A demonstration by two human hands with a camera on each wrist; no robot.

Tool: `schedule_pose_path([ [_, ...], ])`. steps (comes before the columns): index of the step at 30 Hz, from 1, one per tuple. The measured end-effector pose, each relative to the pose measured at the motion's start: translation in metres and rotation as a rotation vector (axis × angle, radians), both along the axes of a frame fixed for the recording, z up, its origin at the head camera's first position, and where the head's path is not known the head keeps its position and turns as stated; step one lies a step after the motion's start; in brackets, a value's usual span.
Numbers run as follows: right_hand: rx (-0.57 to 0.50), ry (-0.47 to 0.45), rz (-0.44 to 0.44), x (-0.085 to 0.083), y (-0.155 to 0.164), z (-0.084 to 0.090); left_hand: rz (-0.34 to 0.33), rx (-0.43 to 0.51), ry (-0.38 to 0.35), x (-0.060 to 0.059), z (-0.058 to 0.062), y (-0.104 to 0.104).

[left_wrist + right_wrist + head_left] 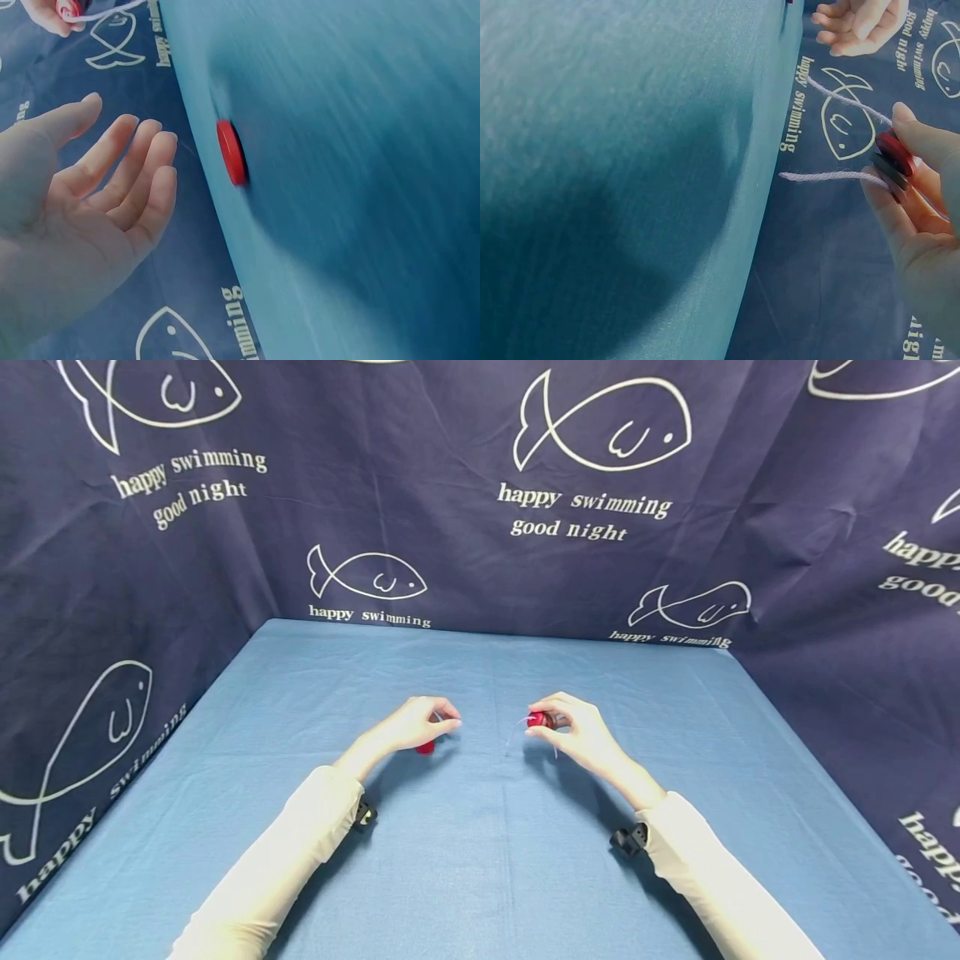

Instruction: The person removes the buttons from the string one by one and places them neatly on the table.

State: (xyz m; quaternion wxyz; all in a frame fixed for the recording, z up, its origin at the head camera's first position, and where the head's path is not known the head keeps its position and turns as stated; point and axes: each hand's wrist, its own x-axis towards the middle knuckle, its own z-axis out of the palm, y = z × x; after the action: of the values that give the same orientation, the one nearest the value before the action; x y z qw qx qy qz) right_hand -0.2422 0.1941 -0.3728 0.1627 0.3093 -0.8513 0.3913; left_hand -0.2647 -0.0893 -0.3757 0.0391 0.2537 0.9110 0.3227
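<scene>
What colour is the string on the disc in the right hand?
White string, on the red disc; the right wrist view shows it best.

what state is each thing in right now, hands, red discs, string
left hand: open, fingers relaxed, holding nothing
red disc: lying on the blue table, free of both hands
right hand: pinching the stacked discs
stacked discs: red and dark, held off the table
string: runs from the stacked discs, ends hanging loose
</scene>
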Motion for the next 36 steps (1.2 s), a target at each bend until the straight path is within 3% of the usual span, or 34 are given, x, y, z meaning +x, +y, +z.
schedule_pose_path([
  [15, 0.007, 0.008, -0.008, 0.001, -0.001, 0.004, -0.028, 0.059, -0.012, -0.005, 0.003, 0.027],
  [21, -0.001, 0.012, -0.002, 0.001, -0.003, 0.003, -0.055, 0.117, -0.079, -0.007, 0.001, 0.036],
  [28, -0.027, 0.017, 0.02, 0.002, -0.005, 0.002, -0.069, 0.197, -0.21, -0.006, 0.0, 0.046],
  [36, -0.038, 0.025, 0.031, 0.003, -0.006, 0.002, -0.097, 0.304, -0.283, -0.006, -0.002, 0.057],
])
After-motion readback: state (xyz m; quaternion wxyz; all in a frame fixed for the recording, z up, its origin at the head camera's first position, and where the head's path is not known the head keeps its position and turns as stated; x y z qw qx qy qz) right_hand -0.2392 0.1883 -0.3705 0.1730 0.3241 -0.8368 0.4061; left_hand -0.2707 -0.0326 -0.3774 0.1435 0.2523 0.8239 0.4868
